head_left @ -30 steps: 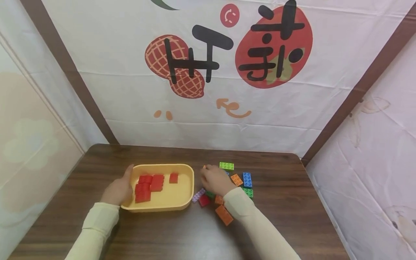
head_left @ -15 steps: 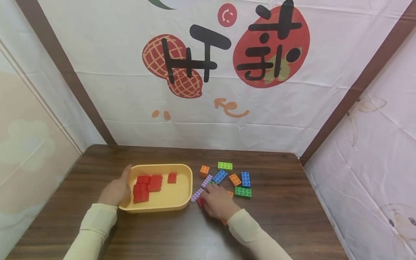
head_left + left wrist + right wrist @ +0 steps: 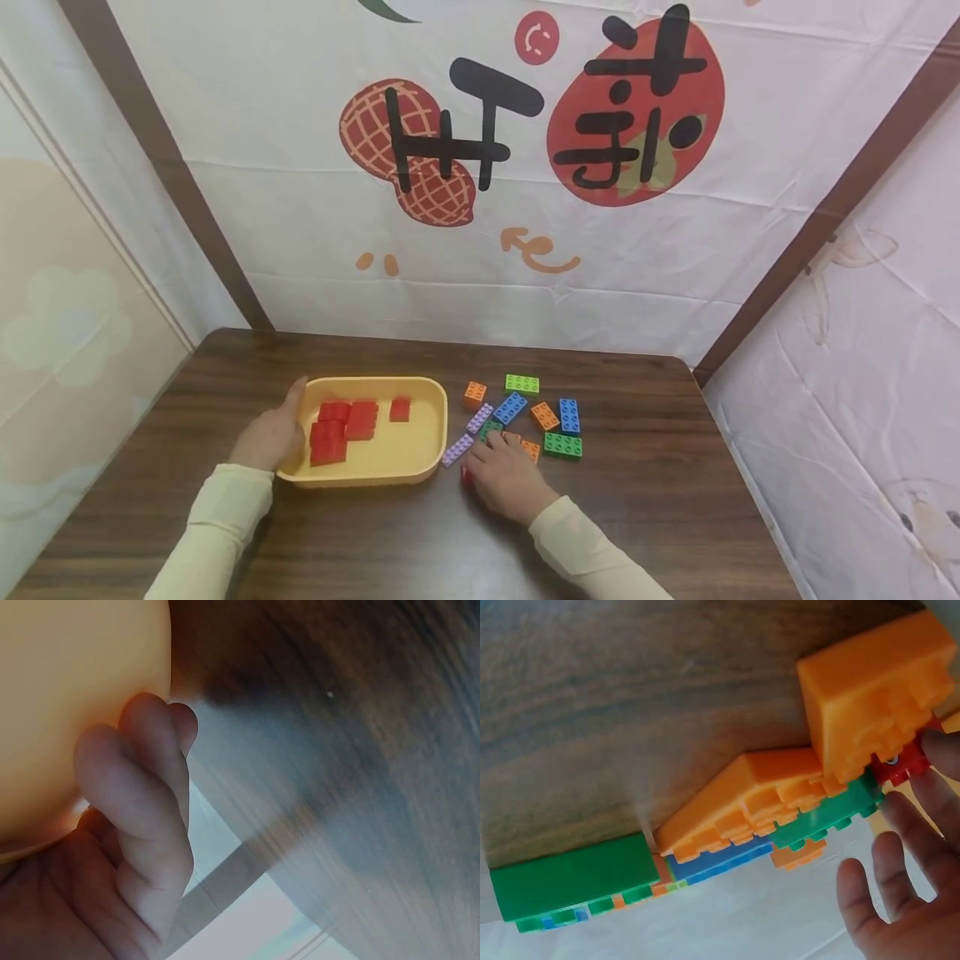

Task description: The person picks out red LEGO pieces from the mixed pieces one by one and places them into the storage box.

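Observation:
My left hand point(image 3: 270, 437) grips the left end of a yellow tray point(image 3: 405, 446), thumb at the rim. In the left wrist view its curled fingers point(image 3: 142, 802) press against the tray's outer wall. Several red toy bricks point(image 3: 327, 442) lie inside, mostly at the left. Right of the tray, my right hand point(image 3: 510, 479) is low over loose bricks, with a red brick point(image 3: 467, 475) at its fingertips. The right wrist view has this red brick point(image 3: 904, 761) between thumb and index finger, the other fingers loose. An orange brick point(image 3: 877, 690) and a green brick point(image 3: 832, 814) are close by.
Two purple bricks point(image 3: 457, 450) lie between tray and right hand. Beyond are blue point(image 3: 510, 408), orange point(image 3: 545, 415), lime point(image 3: 522, 383) and green bricks point(image 3: 562, 444). The wooden table point(image 3: 360, 542) ends at a printed cloth wall point(image 3: 420, 308).
My right hand has come from the small orange brick at the far side toward me, to the red brick, uncovering the purple and blue bricks. My left hand stays on the tray.

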Demonstrator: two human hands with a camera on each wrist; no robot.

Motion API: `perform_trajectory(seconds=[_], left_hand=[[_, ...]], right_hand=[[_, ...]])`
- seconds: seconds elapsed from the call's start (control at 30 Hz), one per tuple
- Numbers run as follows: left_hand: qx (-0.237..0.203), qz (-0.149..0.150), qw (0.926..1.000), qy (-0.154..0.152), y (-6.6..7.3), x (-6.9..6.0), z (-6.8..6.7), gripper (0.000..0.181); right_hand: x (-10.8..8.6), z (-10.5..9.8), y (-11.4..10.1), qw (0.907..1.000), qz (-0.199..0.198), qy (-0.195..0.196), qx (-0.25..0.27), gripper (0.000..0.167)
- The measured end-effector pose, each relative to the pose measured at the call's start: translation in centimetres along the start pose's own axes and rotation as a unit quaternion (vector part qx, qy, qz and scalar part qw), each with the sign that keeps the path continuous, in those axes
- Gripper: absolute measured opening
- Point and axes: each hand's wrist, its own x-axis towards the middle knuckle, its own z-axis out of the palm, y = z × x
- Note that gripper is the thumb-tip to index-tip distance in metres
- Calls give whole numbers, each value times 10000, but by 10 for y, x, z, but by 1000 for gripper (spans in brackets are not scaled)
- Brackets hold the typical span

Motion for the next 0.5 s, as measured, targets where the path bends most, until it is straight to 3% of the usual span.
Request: perform_trajectory(seconds=[0.13,0.23,0.37,0.5], left_hand=[[36,45,9999,105,-2,1,1,79],[69,-17,9999,100,-2,1,2,78],[39,-116,9999,11,-1,1,2,77],[10,-155,9999,-56,0,0,2,77]], right_hand=[[1,4,1,9999,-27,142,-4,32],[2,3,5,9990,78,323,299,28],[4,-4,12,9957,257,538,713,27],[11,-15,19,9940,384,629,804,29]])
